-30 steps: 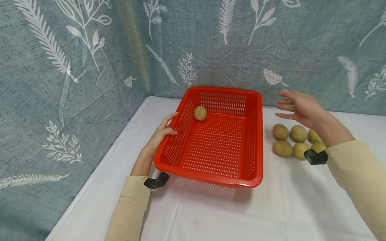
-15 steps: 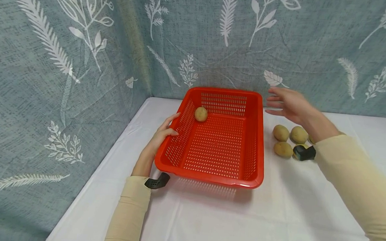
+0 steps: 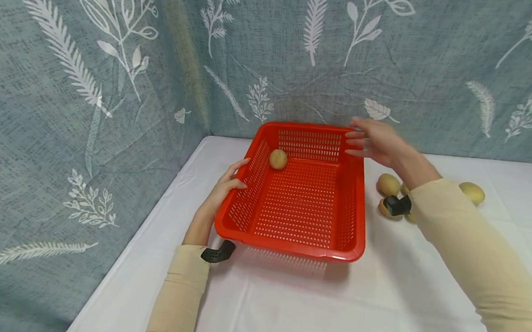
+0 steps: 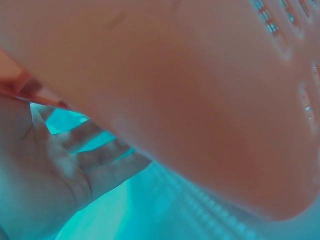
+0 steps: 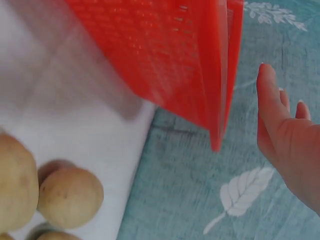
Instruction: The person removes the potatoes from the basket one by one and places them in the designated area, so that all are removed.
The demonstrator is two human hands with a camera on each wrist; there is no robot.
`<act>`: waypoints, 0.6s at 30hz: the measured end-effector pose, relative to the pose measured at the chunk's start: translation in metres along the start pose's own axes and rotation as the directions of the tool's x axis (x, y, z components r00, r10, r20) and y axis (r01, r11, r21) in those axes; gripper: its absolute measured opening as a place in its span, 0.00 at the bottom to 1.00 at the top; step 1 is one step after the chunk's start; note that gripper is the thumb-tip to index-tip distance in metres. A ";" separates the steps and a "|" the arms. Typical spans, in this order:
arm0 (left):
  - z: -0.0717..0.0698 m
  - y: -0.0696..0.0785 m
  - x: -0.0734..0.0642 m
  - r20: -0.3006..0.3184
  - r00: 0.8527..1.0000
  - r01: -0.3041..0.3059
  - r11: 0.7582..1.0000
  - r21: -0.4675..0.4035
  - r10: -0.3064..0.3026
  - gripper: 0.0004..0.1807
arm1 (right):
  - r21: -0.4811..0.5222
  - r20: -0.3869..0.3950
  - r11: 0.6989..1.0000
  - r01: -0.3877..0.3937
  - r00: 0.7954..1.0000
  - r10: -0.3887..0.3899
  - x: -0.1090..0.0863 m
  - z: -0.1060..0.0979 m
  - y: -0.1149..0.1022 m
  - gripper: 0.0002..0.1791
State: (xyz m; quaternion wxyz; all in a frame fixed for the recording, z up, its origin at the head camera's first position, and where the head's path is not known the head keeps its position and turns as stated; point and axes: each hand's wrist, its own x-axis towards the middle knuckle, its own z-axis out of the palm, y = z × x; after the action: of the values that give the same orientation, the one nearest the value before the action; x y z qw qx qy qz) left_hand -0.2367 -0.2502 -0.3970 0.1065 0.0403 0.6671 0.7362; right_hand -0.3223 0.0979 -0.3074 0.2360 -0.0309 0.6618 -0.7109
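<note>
A red plastic basket with slotted walls takes up the middle of the head view. One potato lies inside it, near the far left corner. My left hand holds the basket's left rim; in the left wrist view, fingers spread against the outer wall. My right hand is at the basket's far right corner, fingers extended and holding nothing. The right wrist view shows this hand apart from the red rim.
Several potatoes lie on the white cloth right of the basket, partly hidden by the right forearm. One more potato shows beyond the sleeve. A green leaf-patterned curtain hangs behind and at the left.
My right hand has moved left, from above the potatoes to the basket's far right corner. The left hand, the basket and the potato inside it stay put.
</note>
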 end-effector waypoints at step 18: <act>0.000 -0.001 0.000 -0.011 1.000 -0.009 1.000 0.003 0.009 0.37 | -0.019 0.038 0.999 -0.029 0.999 0.030 0.024 0.026 0.006 0.33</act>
State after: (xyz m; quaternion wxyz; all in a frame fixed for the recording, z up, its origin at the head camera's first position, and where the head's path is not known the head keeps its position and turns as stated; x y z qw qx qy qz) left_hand -0.2368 -0.2504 -0.3980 0.0994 0.0393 0.6687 0.7358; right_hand -0.3326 0.0645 -0.3165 0.2587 -0.0369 0.6641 -0.7005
